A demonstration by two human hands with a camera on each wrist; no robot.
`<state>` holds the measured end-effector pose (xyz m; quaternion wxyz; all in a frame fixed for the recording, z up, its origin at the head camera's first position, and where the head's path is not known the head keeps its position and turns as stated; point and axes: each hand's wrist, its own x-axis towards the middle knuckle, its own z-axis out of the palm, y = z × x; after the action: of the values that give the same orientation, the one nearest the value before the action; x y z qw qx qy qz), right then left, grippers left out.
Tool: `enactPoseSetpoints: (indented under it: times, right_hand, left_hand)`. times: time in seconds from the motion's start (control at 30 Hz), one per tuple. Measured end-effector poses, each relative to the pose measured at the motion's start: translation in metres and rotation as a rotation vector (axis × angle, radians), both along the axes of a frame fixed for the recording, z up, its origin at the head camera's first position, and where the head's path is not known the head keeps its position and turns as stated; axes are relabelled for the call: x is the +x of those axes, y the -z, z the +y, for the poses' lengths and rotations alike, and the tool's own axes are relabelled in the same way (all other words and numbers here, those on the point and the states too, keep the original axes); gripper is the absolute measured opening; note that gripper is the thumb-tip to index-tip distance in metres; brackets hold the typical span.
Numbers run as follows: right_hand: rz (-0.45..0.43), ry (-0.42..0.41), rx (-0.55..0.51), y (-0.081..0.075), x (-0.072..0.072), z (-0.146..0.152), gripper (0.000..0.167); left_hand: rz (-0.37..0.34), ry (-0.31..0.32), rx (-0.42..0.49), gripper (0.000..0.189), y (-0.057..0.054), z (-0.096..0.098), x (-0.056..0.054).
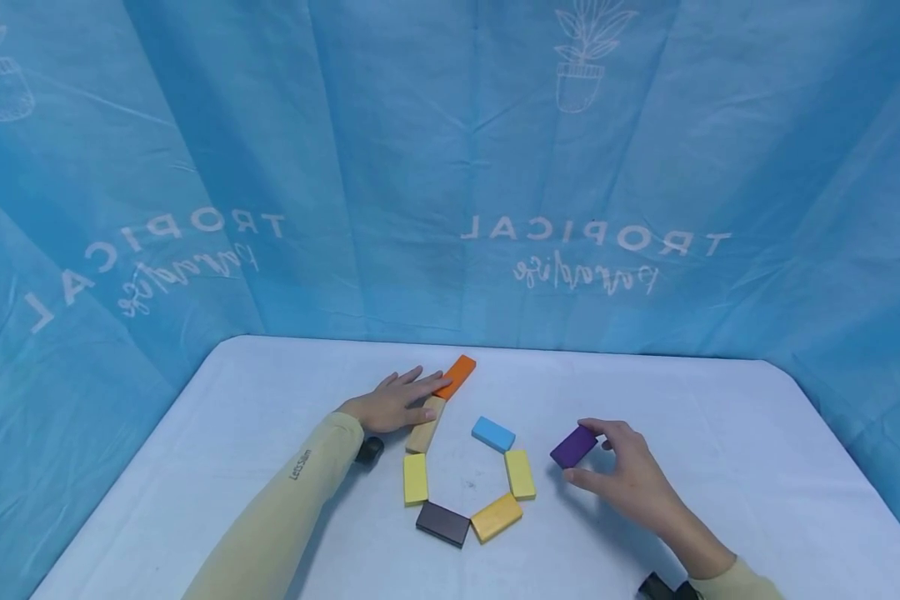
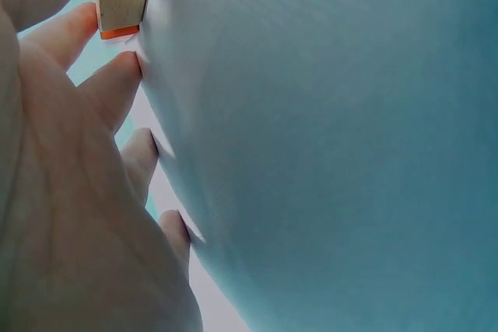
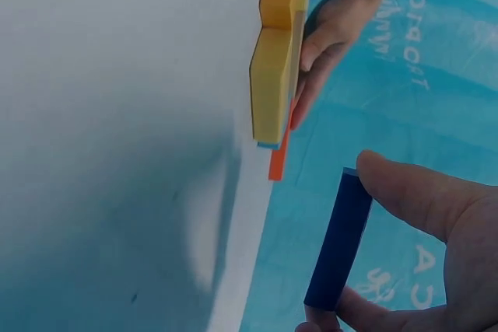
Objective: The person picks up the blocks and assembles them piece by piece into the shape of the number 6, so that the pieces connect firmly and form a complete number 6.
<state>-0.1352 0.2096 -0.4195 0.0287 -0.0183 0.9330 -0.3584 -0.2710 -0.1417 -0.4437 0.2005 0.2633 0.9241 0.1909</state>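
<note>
My right hand [image 1: 630, 475] pinches a purple block [image 1: 574, 447] between thumb and fingers; in the right wrist view this block [image 3: 339, 239] hangs above the tabletop. With fingers spread and fairly straight, my left hand [image 1: 396, 402] rests at an orange block [image 1: 458, 377] and a natural wood block [image 1: 425, 425], which lie end to end. A curved row continues from there: a yellow block [image 1: 416, 480], a dark block [image 1: 443, 524], an amber block [image 1: 497, 517], another yellow block [image 1: 520, 475] and a blue block [image 1: 493, 434]. Between the blue and orange blocks there is a gap.
A white-covered table [image 1: 307, 367] carries everything. Behind it and at both sides hangs a blue printed curtain [image 1: 390, 167]. Dark wrist devices sit by the left forearm [image 1: 370, 451] and the right forearm [image 1: 656, 587].
</note>
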Motion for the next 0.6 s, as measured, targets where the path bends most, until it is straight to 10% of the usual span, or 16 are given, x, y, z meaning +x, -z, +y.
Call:
enactPoseSetpoints:
  times: [0.6]
  right_hand:
    - [0.08, -0.063, 0.002, -0.006, -0.011, -0.05, 0.069]
  left_hand:
    - [0.001, 0.004, -0.006, 0.068, -0.001, 0.001, -0.001]
